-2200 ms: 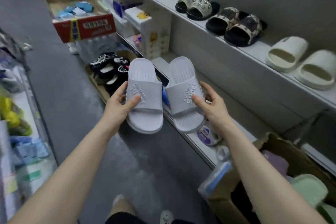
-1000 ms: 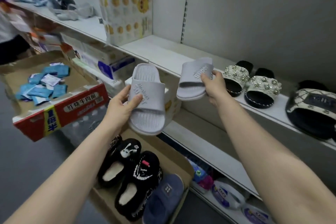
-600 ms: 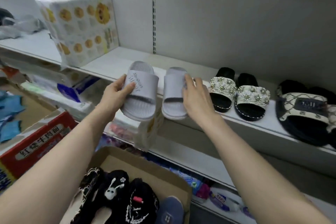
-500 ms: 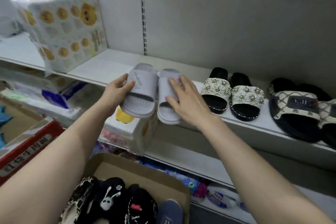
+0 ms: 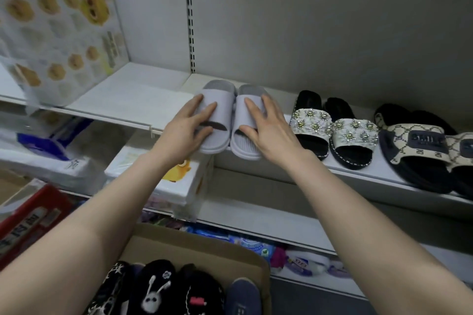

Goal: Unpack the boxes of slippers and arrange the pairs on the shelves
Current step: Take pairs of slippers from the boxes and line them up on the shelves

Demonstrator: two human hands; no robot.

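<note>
**2 grey slippers side by side on the shelf, a flat hand on each**

The left hand [image 5: 188,130] lies on the strap of the left grey slipper [image 5: 223,110] with its fingers straight and spread, and its thumb rests at the strap's toe opening. The right hand [image 5: 270,133] lies the same way on the right grey slipper [image 5: 239,146]. Neither hand is curled round anything. The 2 slippers touch along their inner edges and sit on the white shelf [image 5: 128,100], toes over its front lip.

Just right of the right hand is a black pair with beaded straps [image 5: 332,128], and beyond that a patterned pair [image 5: 414,139]. Left of the left hand, well apart, a printed tissue pack [image 5: 58,33] stands on the shelf. Below both forearms, a cardboard box [image 5: 184,243] holds black slippers [image 5: 153,289].
</note>
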